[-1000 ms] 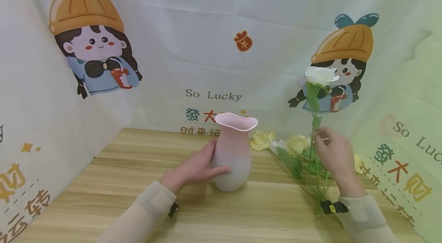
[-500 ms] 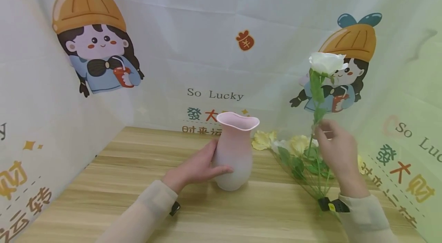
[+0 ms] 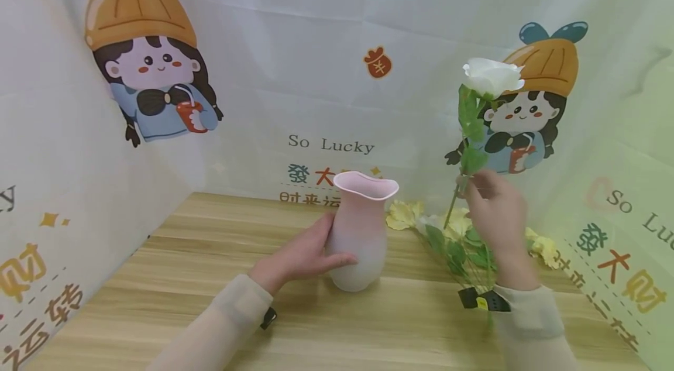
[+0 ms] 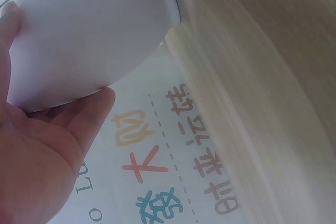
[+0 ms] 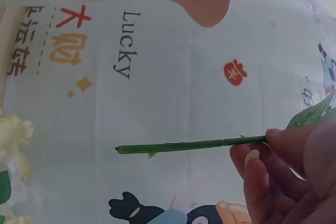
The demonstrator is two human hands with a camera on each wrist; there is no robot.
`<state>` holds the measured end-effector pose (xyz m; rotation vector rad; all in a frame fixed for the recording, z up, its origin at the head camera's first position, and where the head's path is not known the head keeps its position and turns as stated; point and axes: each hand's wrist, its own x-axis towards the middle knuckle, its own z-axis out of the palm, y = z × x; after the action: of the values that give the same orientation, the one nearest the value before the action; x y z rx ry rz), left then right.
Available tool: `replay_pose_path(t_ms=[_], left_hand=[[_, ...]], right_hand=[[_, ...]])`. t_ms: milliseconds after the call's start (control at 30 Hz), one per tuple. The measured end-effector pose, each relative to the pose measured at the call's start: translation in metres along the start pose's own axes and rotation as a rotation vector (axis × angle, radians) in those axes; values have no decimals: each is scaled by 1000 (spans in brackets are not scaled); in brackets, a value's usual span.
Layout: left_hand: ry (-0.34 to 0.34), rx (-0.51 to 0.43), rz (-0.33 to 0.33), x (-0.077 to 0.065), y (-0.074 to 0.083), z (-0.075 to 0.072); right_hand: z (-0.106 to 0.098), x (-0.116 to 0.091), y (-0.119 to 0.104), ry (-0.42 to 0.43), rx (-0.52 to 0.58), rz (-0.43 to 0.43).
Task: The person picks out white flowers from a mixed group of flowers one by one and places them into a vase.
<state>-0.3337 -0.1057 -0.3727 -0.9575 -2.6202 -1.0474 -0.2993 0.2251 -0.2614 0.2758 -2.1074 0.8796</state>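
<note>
My left hand (image 3: 302, 254) grips a pink-and-white vase (image 3: 363, 242) by its left side, thumb across the front. The vase stands upright on the wooden table with its wavy mouth upward. In the left wrist view, the fingers (image 4: 94, 114) curve against the white body. To the right, my right hand (image 3: 497, 207) pinches the green stem of a white artificial rose (image 3: 492, 77). The bloom is up and the stem slants down to the left. In the right wrist view, the bare stem end (image 5: 142, 149) points away from the fingers, with the vase's flared rim (image 5: 207, 11) above it.
Several yellow and white artificial flowers (image 3: 405, 214) with green leaves lie on the table (image 3: 221, 242) at the right, partly behind the right wrist. A printed cloth (image 3: 316, 67) with cartoon figures and lettering hangs around the back and sides.
My right hand has lifted the rose higher and then moved it left, drawing its stem up from the other flowers. The left hand stays on the vase.
</note>
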Motion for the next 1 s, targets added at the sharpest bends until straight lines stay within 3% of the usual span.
replay_pose_path(t_ms=[167,400,633,733,1000], left_hand=[[-16,6,-10,1,0,1],[-2,10,-9,2,-2,2],[-5,16,-2,1,-2,1],[-4,13,2,1,-2,1],[0,17,-9,1,-2,1]], right_hand=[[4,0,-11,-13,56,32],[12,2,-23,32,135,-16],[19,1,-35,114,335,-71],[21,1,-41,148,398,-55],[18,-6,-83,170,557,-105]])
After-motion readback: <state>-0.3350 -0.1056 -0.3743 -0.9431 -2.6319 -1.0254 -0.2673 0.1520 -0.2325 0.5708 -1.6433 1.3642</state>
